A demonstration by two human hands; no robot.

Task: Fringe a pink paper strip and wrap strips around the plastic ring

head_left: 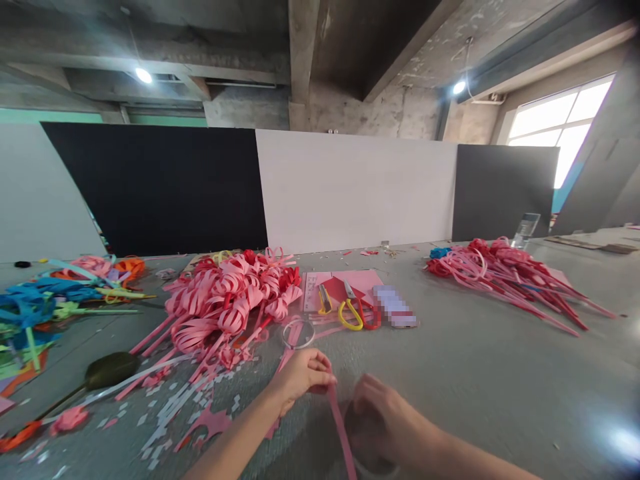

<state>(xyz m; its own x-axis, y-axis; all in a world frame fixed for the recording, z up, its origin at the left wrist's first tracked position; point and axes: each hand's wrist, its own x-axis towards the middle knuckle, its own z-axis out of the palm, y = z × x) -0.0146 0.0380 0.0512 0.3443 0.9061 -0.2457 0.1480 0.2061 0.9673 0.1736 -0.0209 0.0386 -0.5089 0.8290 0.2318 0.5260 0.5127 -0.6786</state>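
My left hand [306,375] is closed, pinching the upper end of a pink paper strip [340,423] between thumb and fingertips. The strip hangs down toward the bottom edge of the view. Just to its right is my right hand [383,403], fingers curled and smeared by motion. A blurred, ring-like shape shows under that hand, and I cannot make out whether it is held. Beyond my left hand, a clear ring [299,335] lies over more pink strips. Yellow-handled scissors [351,313] and a yellow cutter knife [325,301] rest on pink paper [370,277].
A heap of looped pink paper flowers [235,300] lies left of centre, with paper scraps [215,423] before it. Coloured paper pieces [75,290] sit far left. To the right are a phone [393,303], another pink bundle [500,267] and a clear glass [526,230].
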